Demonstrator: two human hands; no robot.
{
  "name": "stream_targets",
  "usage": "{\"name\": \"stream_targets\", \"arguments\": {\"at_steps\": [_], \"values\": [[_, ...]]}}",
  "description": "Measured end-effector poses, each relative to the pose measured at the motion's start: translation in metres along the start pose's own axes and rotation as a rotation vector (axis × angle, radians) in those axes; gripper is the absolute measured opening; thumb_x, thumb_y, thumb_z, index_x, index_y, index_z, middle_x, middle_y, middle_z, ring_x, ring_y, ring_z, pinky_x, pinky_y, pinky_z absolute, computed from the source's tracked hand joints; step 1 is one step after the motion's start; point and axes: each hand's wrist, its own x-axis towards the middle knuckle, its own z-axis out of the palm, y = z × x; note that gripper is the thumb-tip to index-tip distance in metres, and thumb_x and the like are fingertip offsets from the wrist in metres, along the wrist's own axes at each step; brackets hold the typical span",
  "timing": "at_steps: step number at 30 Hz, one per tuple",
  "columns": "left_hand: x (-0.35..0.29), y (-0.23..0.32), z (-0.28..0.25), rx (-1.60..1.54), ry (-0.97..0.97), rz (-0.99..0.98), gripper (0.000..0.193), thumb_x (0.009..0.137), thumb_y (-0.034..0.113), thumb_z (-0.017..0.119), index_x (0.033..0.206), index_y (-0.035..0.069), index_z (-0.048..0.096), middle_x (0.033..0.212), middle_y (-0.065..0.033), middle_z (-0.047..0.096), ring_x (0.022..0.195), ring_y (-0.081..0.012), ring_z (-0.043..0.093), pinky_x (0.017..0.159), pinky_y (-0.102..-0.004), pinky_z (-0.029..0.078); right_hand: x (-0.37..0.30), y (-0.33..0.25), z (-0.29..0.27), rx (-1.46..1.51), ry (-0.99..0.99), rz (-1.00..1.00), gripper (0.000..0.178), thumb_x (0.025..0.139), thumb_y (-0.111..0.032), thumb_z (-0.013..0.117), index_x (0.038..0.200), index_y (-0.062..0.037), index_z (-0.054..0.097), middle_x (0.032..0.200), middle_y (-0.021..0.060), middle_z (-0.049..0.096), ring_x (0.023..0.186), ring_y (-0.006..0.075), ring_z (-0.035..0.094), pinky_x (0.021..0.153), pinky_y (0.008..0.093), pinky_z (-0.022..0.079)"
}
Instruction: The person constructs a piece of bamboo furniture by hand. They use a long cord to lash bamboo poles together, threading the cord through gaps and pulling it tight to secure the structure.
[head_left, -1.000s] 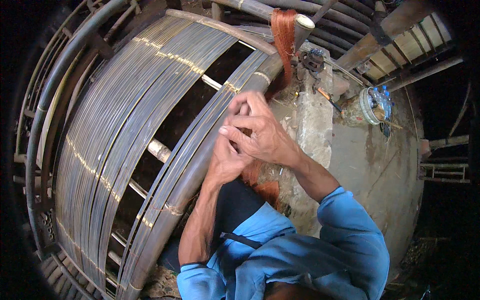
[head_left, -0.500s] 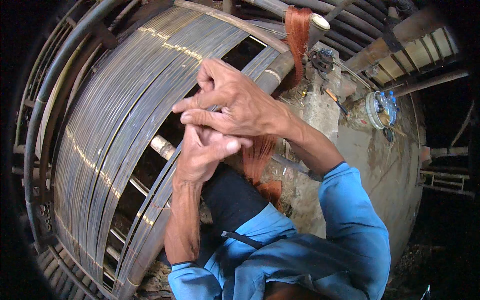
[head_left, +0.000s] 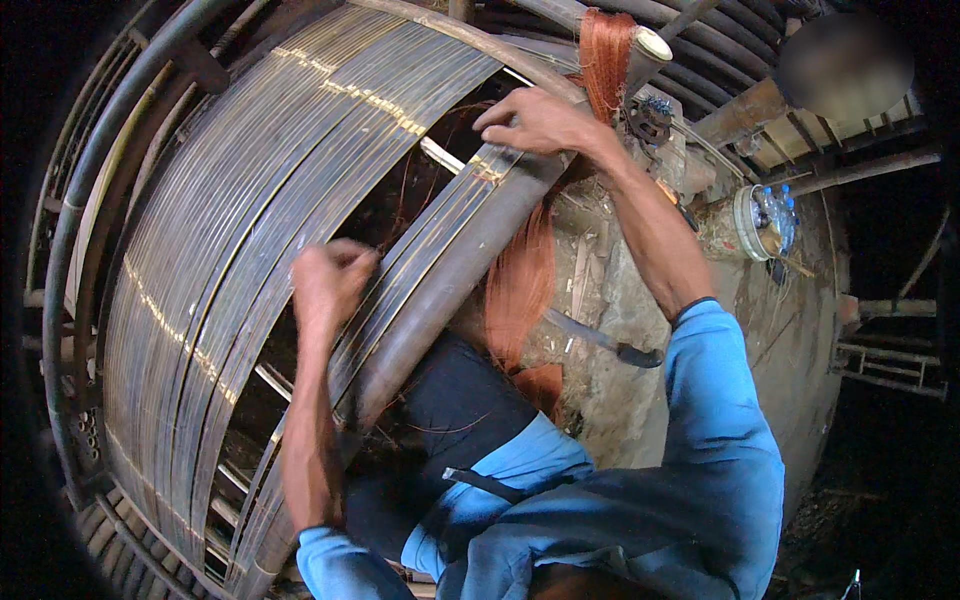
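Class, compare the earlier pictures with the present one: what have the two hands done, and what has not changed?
The hands, earlier joined together, have parted. The left hand dropped lower left, fisted on the bamboo strips. The right hand rose to the frame's rim. The orange fibre bundle and the frame stayed put.

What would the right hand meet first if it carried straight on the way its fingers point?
The right hand points left across the frame. Its fingers already rest on the narrow band of strips; beyond lies the open gap, then the wide band. Depth is unclear.
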Motion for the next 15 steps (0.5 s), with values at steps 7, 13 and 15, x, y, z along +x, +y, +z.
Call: {"name": "stream_targets", "arguments": {"at_steps": [7,13,15], "values": [[0.126,0.043,0.121,0.038,-0.087,-0.167,0.041,0.087,0.029,0.067,0.105,-0.007,0.072,0.108,-0.0313,0.070,0.106,-0.0425,0.069,0.095,-0.0477,0.054,0.049,-0.003,0.053,-0.067,-0.162,0.104,0.049,0.080,-0.022,0.054,0.127,-0.0229,0.070,0.123,0.0173,0.069,0.114,0.0399,0.064,0.101,0.0531,0.049],[0.134,0.052,0.137,-0.552,-0.176,-0.274,0.023,0.081,0.009,0.063,0.091,-0.010,0.072,0.086,-0.0189,0.072,0.077,-0.0288,0.071,0.068,-0.0436,0.054,0.061,0.001,0.060,-0.135,-0.330,0.276,0.036,0.079,-0.030,0.057,0.104,-0.0156,0.078,0.110,0.0181,0.073,0.106,0.0393,0.069,0.094,0.0465,0.052],[0.131,0.046,0.132,-0.821,-0.285,-0.289,0.026,0.086,0.011,0.060,0.091,-0.011,0.072,0.085,-0.0129,0.072,0.071,-0.0200,0.063,0.062,-0.0378,0.049,0.058,0.003,0.059,-0.114,-0.333,0.266,0.031,0.080,-0.028,0.055,0.087,-0.0067,0.077,0.101,0.0202,0.073,0.098,0.0406,0.070,0.088,0.0478,0.053]]}}
